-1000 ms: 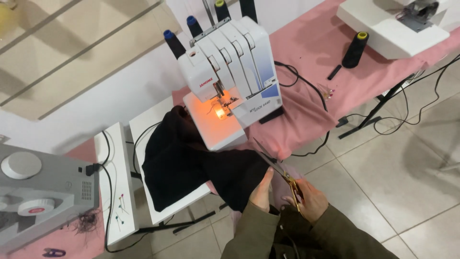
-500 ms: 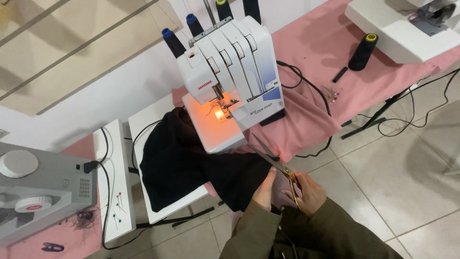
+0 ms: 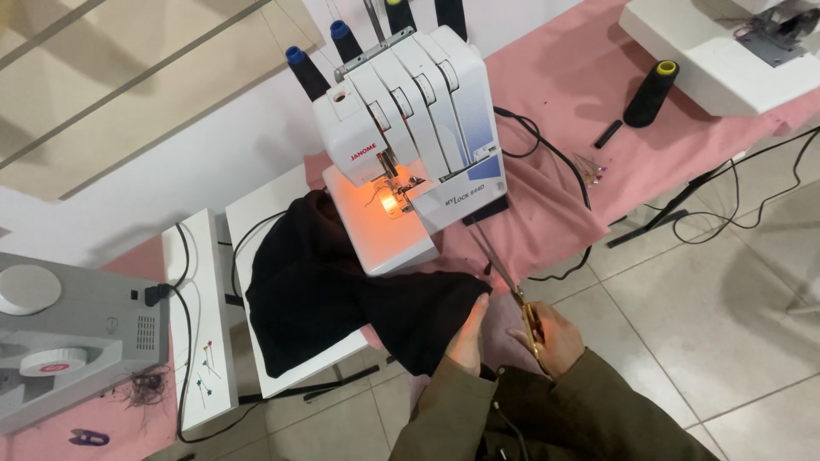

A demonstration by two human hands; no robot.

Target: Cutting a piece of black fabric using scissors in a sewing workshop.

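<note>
A white overlock sewing machine (image 3: 410,137) with its lamp lit stands on the pink-covered table (image 3: 564,94). Black fabric (image 3: 333,290) lies from under its presser foot across the white side table and hangs over the front edge. My left hand (image 3: 468,335) grips the hanging edge of this fabric. My right hand (image 3: 551,337) holds gold-handled scissors (image 3: 508,277), their long blades pointing up toward the machine's front right corner.
A black thread cone (image 3: 649,92) and a second white machine (image 3: 726,43) sit at the right. A grey sewing machine (image 3: 60,333) stands at the left beside a white strip holding pins (image 3: 203,376). Black cables (image 3: 735,205) trail over the tiled floor.
The view shifted slightly. My hands and the scissors stayed close to the fabric's hanging edge, with the blades now reaching higher toward the machine.
</note>
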